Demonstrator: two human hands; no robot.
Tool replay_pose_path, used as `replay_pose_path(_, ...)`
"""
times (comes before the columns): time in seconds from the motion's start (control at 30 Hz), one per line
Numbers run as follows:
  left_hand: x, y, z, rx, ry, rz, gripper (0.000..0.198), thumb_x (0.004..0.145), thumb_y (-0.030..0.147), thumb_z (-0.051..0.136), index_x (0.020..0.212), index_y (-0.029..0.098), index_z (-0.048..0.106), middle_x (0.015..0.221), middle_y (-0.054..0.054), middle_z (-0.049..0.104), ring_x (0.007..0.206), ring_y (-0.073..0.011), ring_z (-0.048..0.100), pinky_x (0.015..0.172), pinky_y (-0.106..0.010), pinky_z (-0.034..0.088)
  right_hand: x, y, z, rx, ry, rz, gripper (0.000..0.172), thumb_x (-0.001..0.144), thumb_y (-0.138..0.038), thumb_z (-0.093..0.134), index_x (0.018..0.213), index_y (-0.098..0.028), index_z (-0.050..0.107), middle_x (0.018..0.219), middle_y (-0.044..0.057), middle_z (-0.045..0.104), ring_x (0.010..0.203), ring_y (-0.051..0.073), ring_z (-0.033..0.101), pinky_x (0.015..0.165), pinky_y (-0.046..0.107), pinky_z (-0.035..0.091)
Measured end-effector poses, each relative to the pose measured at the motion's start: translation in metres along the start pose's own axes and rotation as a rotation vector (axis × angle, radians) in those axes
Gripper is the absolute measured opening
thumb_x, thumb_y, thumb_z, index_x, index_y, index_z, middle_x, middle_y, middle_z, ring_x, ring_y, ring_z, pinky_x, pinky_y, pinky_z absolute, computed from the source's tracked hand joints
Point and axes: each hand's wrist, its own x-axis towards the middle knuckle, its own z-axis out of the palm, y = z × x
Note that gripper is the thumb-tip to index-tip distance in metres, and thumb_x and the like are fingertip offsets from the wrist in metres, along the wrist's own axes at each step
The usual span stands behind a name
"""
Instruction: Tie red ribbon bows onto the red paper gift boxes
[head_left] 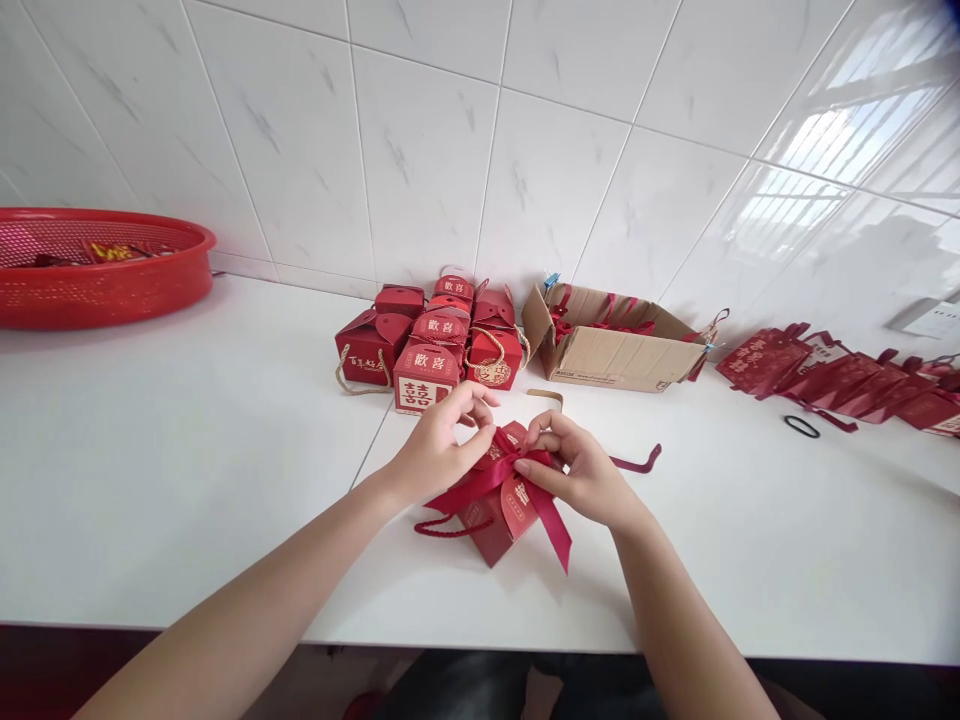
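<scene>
A small red gift box (pixel 495 530) with gold lettering stands on the white table in front of me, turned with one corner toward me. Across its top lies a dark red ribbon (pixel 553 525), partly looped at the middle, with two tails hanging over the sides. My left hand (pixel 450 445) pinches an upper part of the ribbon between thumb and fingertips. On the other side, my right hand (pixel 577 465) has its thumb and fingers closed on the ribbon near the knot. A red cord handle (pixel 450 530) sticks out at the box's left.
Several red gift boxes (pixel 427 375) are grouped behind. Beside them a cardboard box (pixel 622 358) holds red ribbons. A red plastic basket (pixel 142 290) stands at far left. At right are more red boxes (pixel 765 360), a black ring (pixel 802 427) and a loose ribbon strip (pixel 637 465).
</scene>
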Motion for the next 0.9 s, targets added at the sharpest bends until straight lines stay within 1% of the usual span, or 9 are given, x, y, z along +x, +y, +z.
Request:
replay_pose_path(0.07, -0.0002, -0.0004, 0.0004, -0.040, -0.009, -0.041, 0.014, 0.085, 0.020, 0.049, 0.099, 0.023, 0.050, 0.079, 0.001, 0.056, 0.078, -0.0135, 0.058, 0.081, -0.030, 0.048, -0.0001, 0.0006, 0.0000, -0.028, 0.038, -0.013, 0.021, 0.083, -0.039, 0.061, 0.090, -0.022, 0.049, 0.072, -0.002, 0.056, 0.057, 0.010, 0.046, 0.051, 0.023, 0.036)
replay_pose_path(0.17, -0.0005, -0.0007, 0.0014, -0.085, -0.007, -0.069, 0.014, 0.084, 0.020, 0.049, 0.098, 0.023, 0.051, 0.083, 0.000, 0.057, 0.079, -0.0134, 0.057, 0.079, -0.030, 0.047, -0.0004, -0.0002, -0.0003, -0.139, 0.074, -0.069, 0.017, 0.086, -0.037, 0.056, 0.092, -0.021, 0.059, 0.086, 0.003, 0.064, 0.066, 0.012, 0.053, 0.057, 0.025, 0.042)
replay_pose_path(0.23, -0.0006, -0.0009, 0.0020, -0.098, -0.009, -0.081, 0.014, 0.085, 0.021, 0.049, 0.098, 0.022, 0.051, 0.085, -0.001, 0.057, 0.080, -0.0138, 0.057, 0.079, -0.030, 0.047, -0.0007, -0.0011, -0.0010, -0.227, 0.051, -0.118, 0.017, 0.089, -0.033, 0.052, 0.095, -0.022, 0.064, 0.095, 0.005, 0.067, 0.075, 0.015, 0.059, 0.064, 0.027, 0.047)
replay_pose_path(0.33, -0.0009, -0.0016, 0.0030, -0.106, -0.008, -0.081, 0.014, 0.085, 0.022, 0.050, 0.099, 0.022, 0.051, 0.086, -0.001, 0.057, 0.083, -0.0144, 0.057, 0.079, -0.030, 0.048, -0.0012, -0.0020, -0.0030, -0.339, -0.011, -0.179, 0.022, 0.091, -0.028, 0.047, 0.099, -0.025, 0.067, 0.095, 0.004, 0.069, 0.082, 0.018, 0.063, 0.072, 0.031, 0.049)
replay_pose_path(0.47, -0.0007, -0.0033, 0.0045, -0.089, 0.015, -0.044, 0.015, 0.084, 0.021, 0.050, 0.099, 0.022, 0.050, 0.081, 0.001, 0.055, 0.080, -0.0135, 0.057, 0.081, -0.030, 0.047, -0.0014, -0.0025, -0.0062, -0.383, -0.081, -0.212, 0.027, 0.092, -0.024, 0.045, 0.105, -0.026, 0.068, 0.094, 0.004, 0.070, 0.080, 0.017, 0.063, 0.071, 0.030, 0.049)
replay_pose_path(0.63, 0.0006, -0.0077, 0.0058, -0.061, 0.075, -0.036, 0.014, 0.083, 0.019, 0.051, 0.095, 0.022, 0.048, 0.080, 0.001, 0.055, 0.081, -0.0140, 0.055, 0.083, -0.031, 0.045, -0.0018, -0.0032, -0.0083, -0.383, -0.130, -0.232, 0.028, 0.092, -0.021, 0.044, 0.103, -0.024, 0.069, 0.094, 0.005, 0.069, 0.080, 0.016, 0.062, 0.071, 0.027, 0.048)
replay_pose_path(0.77, 0.0027, -0.0101, 0.0031, -0.104, 0.032, -0.133, 0.013, 0.083, 0.023, 0.052, 0.096, 0.022, 0.051, 0.082, 0.001, 0.055, 0.081, -0.0144, 0.055, 0.081, -0.030, 0.043, -0.0026, -0.0009, -0.0094, -0.360, -0.129, -0.233, 0.027, 0.092, -0.018, 0.045, 0.105, -0.022, 0.068, 0.094, 0.005, 0.069, 0.077, 0.014, 0.061, 0.068, 0.025, 0.047)
replay_pose_path(0.83, 0.0039, -0.0099, 0.0010, -0.118, 0.022, -0.211, 0.008, 0.086, 0.028, 0.049, 0.088, 0.021, 0.052, 0.082, 0.001, 0.054, 0.079, -0.0150, 0.053, 0.076, -0.029, 0.043, -0.0028, 0.0005, -0.0095, -0.359, -0.117, -0.227, 0.026, 0.092, -0.017, 0.046, 0.106, -0.022, 0.068, 0.093, 0.005, 0.068, 0.076, 0.013, 0.060, 0.068, 0.023, 0.047)
replay_pose_path(0.9, 0.0046, -0.0084, -0.0003, -0.109, -0.019, -0.253, 0.023, 0.089, 0.036, 0.044, 0.074, 0.019, 0.051, 0.078, 0.000, 0.051, 0.076, -0.0156, 0.051, 0.071, -0.029, 0.042, -0.0027, 0.0012, -0.0088, -0.357, -0.103, -0.226, 0.025, 0.092, -0.018, 0.046, 0.106, -0.022, 0.067, 0.093, 0.004, 0.068, 0.076, 0.012, 0.060, 0.068, 0.023, 0.047)
